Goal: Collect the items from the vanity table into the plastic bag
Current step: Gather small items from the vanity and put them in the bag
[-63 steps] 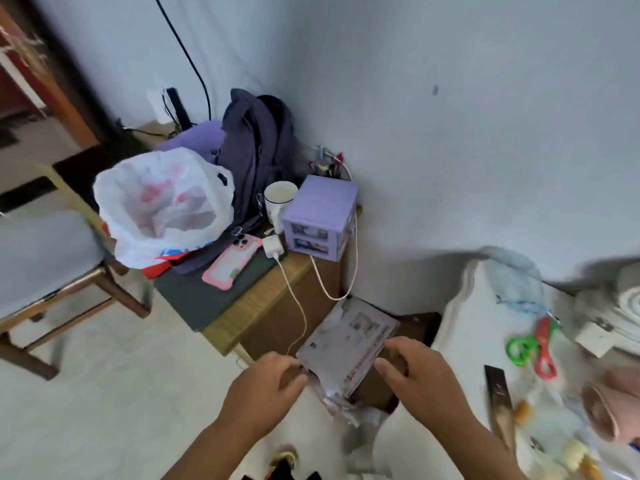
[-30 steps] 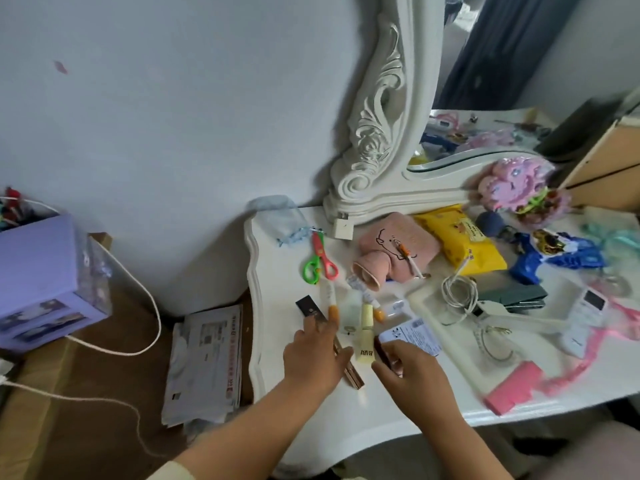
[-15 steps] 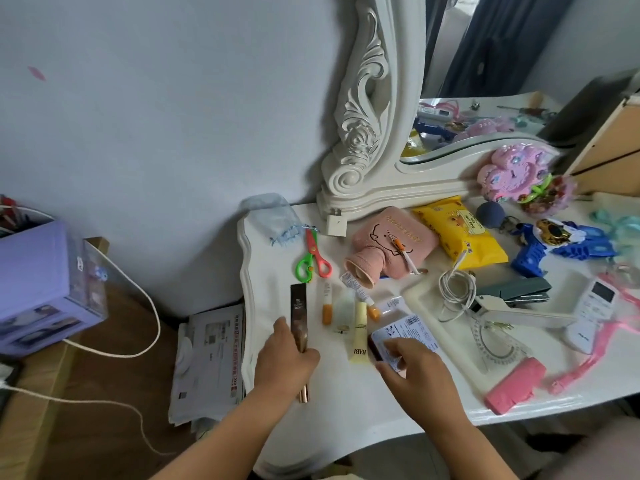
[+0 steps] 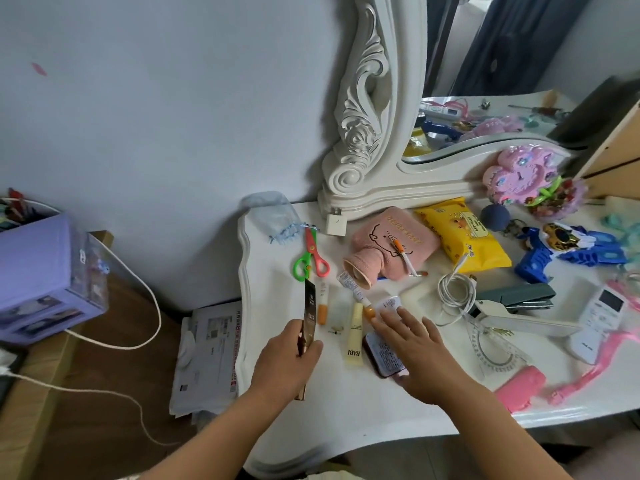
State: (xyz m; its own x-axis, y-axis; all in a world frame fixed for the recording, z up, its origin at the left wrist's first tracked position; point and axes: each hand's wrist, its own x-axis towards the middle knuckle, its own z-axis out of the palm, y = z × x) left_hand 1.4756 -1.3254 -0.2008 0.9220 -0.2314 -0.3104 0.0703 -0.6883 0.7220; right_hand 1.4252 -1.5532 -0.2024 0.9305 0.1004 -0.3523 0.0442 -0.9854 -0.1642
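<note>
On the white vanity table (image 4: 277, 403), near its left edge, my left hand (image 4: 289, 363) is closing around a long dark slim box (image 4: 309, 311), fingers and thumb pinching its lower half while the top end is pointing toward twelve o'clock and standing clear of the tabletop. My right hand (image 4: 414, 351) is lying flat with fingers spread and loose, gripping nothing; it is covering part of a dark rounded case (image 4: 382, 355) with a printed label, and its fingertips are reaching over a small white printed card (image 4: 389, 303).

Between the two hands a pale yellow tube (image 4: 355, 337) is lying lengthwise, and just at its eleven o'clock an orange-capped tube (image 4: 323, 304) is resting beside the box. At twelve o'clock from my left hand, green-and-red scissors (image 4: 311, 261) are lying with blades pointing at the wall. A pink hot-water bottle (image 4: 388, 249) is sitting at one o'clock from my right hand, an orange-tipped pen (image 4: 403, 254) across it, and a yellow wipes pack (image 4: 462, 233) is touching its right side. A coiled white cable (image 4: 455, 291) is lying at two o'clock, a white remote (image 4: 597, 318) and a pink clip (image 4: 519, 388) farther out around three o'clock.

I am seeing no plastic bag in this view.
</note>
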